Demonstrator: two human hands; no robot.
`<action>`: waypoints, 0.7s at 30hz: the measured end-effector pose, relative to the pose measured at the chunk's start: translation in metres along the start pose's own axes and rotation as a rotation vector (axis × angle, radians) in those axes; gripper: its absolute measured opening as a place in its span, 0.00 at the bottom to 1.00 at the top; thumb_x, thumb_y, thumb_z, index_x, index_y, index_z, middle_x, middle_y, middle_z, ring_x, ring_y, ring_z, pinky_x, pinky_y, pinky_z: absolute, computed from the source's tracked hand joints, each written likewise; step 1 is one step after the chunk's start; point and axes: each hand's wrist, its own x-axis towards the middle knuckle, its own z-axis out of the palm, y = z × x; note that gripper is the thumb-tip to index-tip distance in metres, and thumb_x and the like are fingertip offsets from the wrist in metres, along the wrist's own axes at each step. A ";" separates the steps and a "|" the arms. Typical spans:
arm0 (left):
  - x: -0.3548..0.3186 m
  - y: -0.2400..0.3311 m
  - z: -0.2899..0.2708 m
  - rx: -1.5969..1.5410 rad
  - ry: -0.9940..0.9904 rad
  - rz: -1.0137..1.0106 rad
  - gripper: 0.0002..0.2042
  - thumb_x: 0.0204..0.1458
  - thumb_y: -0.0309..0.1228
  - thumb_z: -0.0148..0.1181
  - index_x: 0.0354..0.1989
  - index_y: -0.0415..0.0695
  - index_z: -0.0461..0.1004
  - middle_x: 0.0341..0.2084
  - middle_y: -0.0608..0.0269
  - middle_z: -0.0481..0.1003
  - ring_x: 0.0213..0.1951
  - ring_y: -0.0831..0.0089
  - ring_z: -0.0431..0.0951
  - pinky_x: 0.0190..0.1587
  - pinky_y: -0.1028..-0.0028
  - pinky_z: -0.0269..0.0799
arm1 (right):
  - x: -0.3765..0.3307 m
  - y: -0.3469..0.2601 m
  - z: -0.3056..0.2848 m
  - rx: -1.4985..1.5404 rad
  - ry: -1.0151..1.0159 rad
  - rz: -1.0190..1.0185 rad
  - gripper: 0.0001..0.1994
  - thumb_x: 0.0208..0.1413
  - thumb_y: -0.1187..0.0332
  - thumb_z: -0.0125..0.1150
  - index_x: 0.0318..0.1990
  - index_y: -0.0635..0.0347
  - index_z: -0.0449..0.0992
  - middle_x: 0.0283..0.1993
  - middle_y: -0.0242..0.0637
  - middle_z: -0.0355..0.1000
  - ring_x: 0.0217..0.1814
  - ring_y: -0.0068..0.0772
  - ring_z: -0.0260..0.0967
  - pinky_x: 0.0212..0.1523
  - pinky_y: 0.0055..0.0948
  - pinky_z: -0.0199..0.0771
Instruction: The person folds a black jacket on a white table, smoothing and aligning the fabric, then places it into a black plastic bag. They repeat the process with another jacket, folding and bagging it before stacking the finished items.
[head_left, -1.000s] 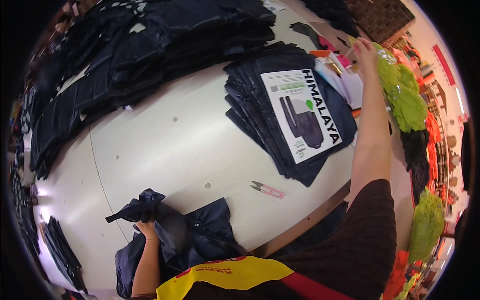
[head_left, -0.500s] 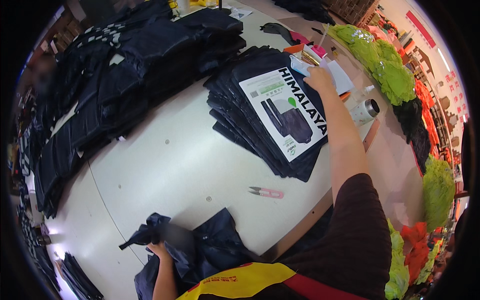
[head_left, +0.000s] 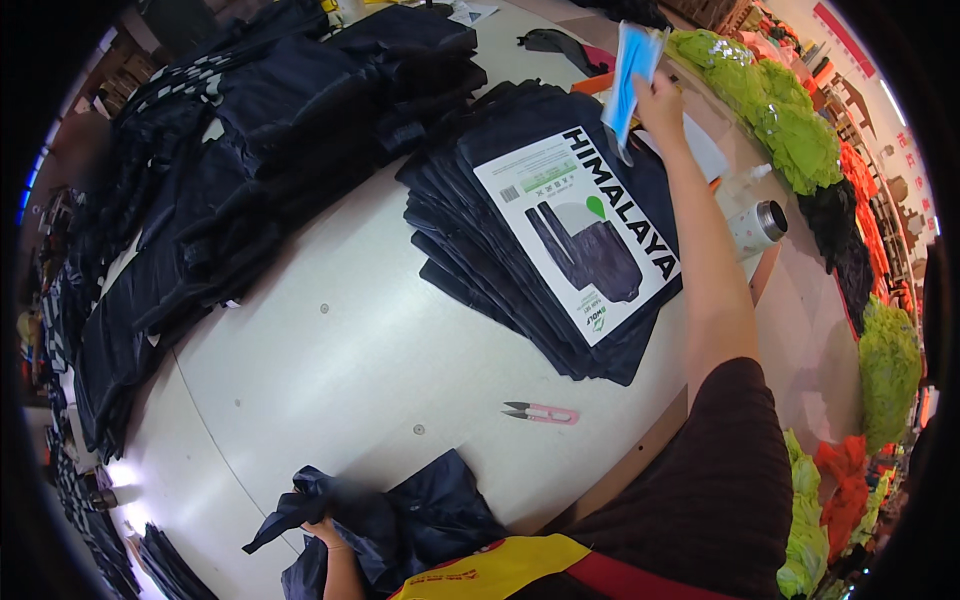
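Blue mask (head_left: pixel 632 72): right hand (head_left: pixel 661 103) pinches one edge, likely holding it flat. Dark garment (head_left: pixel 440 500): left hand (head_left: pixel 324 533) clenches a bunch, likely steadying it.

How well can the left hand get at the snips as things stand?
Probably not directly: the left hand seems to hold the garment, which lies partly between, though the snips lie uncovered on the table.

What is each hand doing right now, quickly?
Left hand: closed on a bunched dark garment, fingers mostly hidden.
Right hand: closed, holding a blue face mask.
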 end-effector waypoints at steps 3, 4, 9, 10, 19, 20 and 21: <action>-0.004 0.021 0.000 -0.031 -0.010 0.058 0.24 0.43 0.27 0.62 0.51 0.34 0.67 0.38 0.59 0.73 0.37 0.70 0.73 0.44 0.72 0.69 | 0.021 -0.042 -0.019 -0.038 0.184 -0.059 0.13 0.51 0.59 0.55 0.34 0.62 0.73 0.30 0.51 0.73 0.33 0.50 0.71 0.35 0.40 0.71; -0.004 0.030 0.000 -0.014 -0.009 0.043 0.24 0.43 0.27 0.62 0.51 0.34 0.67 0.38 0.59 0.73 0.37 0.70 0.72 0.43 0.73 0.69 | 0.029 -0.047 -0.033 -0.264 0.285 -0.128 0.13 0.51 0.59 0.56 0.34 0.62 0.74 0.31 0.49 0.73 0.34 0.49 0.72 0.35 0.40 0.71; 0.001 0.091 0.007 0.044 0.003 0.030 0.20 0.47 0.29 0.60 0.49 0.36 0.70 0.33 0.60 0.74 0.33 0.71 0.72 0.40 0.73 0.69 | 0.053 -0.035 -0.083 -0.675 0.359 -0.496 0.11 0.55 0.61 0.53 0.44 0.49 0.74 0.29 0.41 0.70 0.31 0.44 0.70 0.31 0.40 0.71; 0.000 0.110 0.010 0.051 0.018 0.071 0.17 0.49 0.30 0.59 0.47 0.37 0.71 0.32 0.61 0.76 0.31 0.71 0.73 0.38 0.73 0.70 | 0.049 -0.036 -0.088 -0.760 0.323 -0.471 0.12 0.54 0.61 0.53 0.45 0.46 0.74 0.31 0.41 0.70 0.33 0.46 0.70 0.32 0.41 0.71; 0.001 0.107 0.010 -0.133 -0.047 0.144 0.19 0.53 0.27 0.57 0.53 0.36 0.67 0.40 0.61 0.74 0.38 0.73 0.74 0.45 0.74 0.70 | 0.002 0.080 -0.062 -0.851 -0.188 -0.007 0.12 0.53 0.61 0.53 0.39 0.56 0.76 0.37 0.48 0.74 0.41 0.49 0.71 0.41 0.44 0.70; 0.000 0.126 0.013 -0.215 -0.073 0.093 0.20 0.53 0.26 0.57 0.54 0.36 0.66 0.41 0.61 0.74 0.39 0.73 0.74 0.46 0.74 0.70 | 0.006 0.076 -0.055 -0.776 -0.149 -0.023 0.11 0.52 0.62 0.53 0.38 0.57 0.76 0.36 0.48 0.74 0.41 0.50 0.71 0.41 0.43 0.70; 0.000 0.132 0.011 -0.219 -0.091 0.077 0.20 0.53 0.25 0.56 0.55 0.36 0.65 0.42 0.61 0.74 0.39 0.73 0.74 0.46 0.74 0.70 | 0.011 0.065 -0.042 -0.696 -0.112 -0.037 0.11 0.52 0.62 0.54 0.37 0.57 0.76 0.35 0.48 0.74 0.40 0.50 0.71 0.41 0.43 0.69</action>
